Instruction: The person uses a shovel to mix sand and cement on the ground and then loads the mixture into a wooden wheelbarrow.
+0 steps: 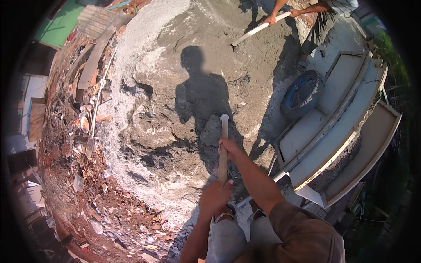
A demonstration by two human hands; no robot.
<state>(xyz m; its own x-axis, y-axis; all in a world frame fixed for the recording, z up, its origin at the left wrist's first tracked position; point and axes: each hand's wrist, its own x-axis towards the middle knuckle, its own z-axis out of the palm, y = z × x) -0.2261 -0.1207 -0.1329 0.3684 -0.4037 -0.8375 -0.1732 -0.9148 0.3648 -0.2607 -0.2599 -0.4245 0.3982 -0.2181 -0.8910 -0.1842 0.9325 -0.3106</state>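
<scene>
Both my hands are wrapped round the wooden handle of a hoe [223, 164]. My right hand [231, 149] grips it farther up, towards the tool's head. Lower down, close to my knees, my left hand [215, 196] is closed on the same handle. A pale rounded collar tops the hoe, and its grey blade blends into the wet grey mix below, so its edge is hard to make out. The heap of grey cement-like mix [162, 127] spreads in front of me, lumpy and torn in the middle, with my shadow across it.
At the far right another person's hands [271, 19] hold a pale-handled tool [263, 28], its end in the mix. A wheel-shaped tyre [302, 94] lies beside curved white panels [329, 122] on my right. Rubble and litter [105, 206] cover the left side, with a pale pole [101, 90].
</scene>
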